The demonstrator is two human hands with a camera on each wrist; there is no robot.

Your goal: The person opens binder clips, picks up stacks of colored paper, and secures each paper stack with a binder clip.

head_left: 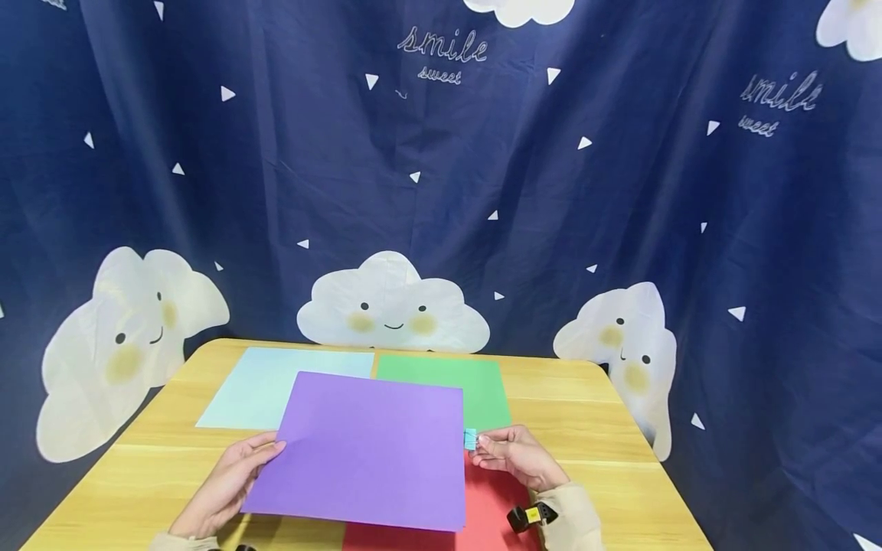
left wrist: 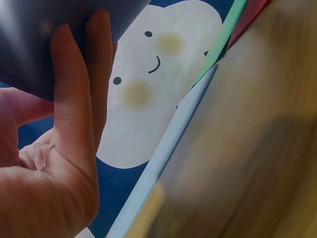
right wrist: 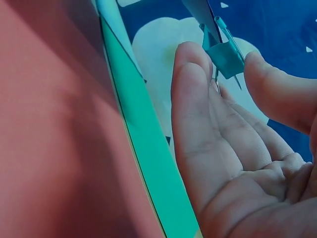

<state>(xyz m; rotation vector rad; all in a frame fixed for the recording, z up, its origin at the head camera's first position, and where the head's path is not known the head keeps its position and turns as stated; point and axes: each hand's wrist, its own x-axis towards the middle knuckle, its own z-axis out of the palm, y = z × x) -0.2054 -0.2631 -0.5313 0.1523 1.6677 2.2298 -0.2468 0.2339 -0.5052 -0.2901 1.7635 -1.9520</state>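
Observation:
A large purple sheet is lifted over the table, tilted toward me in the head view. My left hand grips its left edge, thumb on the near face. In the left wrist view, straight fingers lie along the sheet's other face. A teal binder clip sits on the sheet's right edge, its jaws over the edge. With thumb and fingers, my right hand pinches at the clip's wire handles. The right wrist view shows the clip between the thumb tip and fingertips.
On the wooden table lie a light blue sheet at back left, a green sheet at back centre and a red sheet near the front, partly covered by the purple one. A dark blue cloud-print curtain hangs behind.

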